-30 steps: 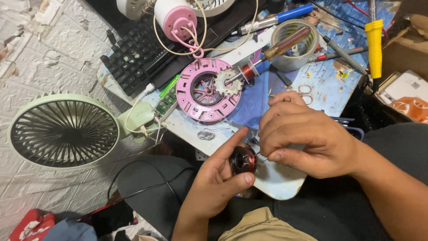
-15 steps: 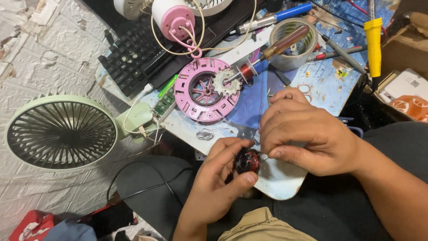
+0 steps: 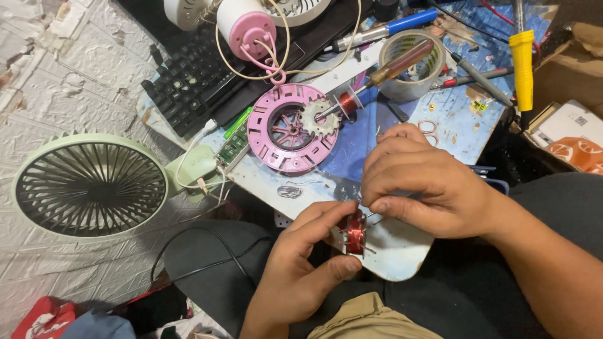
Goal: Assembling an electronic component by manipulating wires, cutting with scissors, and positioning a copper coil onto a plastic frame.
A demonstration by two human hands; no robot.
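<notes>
My left hand point(image 3: 300, 267) pinches a small motor stator wound with red copper wire point(image 3: 353, 236) between thumb and fingers, just above my lap. My right hand point(image 3: 427, 185) hovers right above it, thumb and forefinger pressed together on a thin wire that leads to the coil. Both hands are at the near edge of a worn blue work board point(image 3: 402, 251). Behind them on the board lie a pink round fan housing point(image 3: 286, 129) with a white toothed part and a second copper coil point(image 3: 345, 102).
A pale green fan point(image 3: 91, 186) with its circuit board point(image 3: 232, 147) lies at left. A black keyboard point(image 3: 188, 78), a pink-and-white motor cap point(image 3: 248, 28), a tape roll point(image 3: 411, 66), screwdrivers point(image 3: 383, 30), a yellow tool point(image 3: 522, 59) and a cardboard box point(image 3: 568, 69) crowd the far side.
My left hand has turned the coil so its red winding faces up and lifted it slightly. My right hand's fingertips have closed in on the wire beside it.
</notes>
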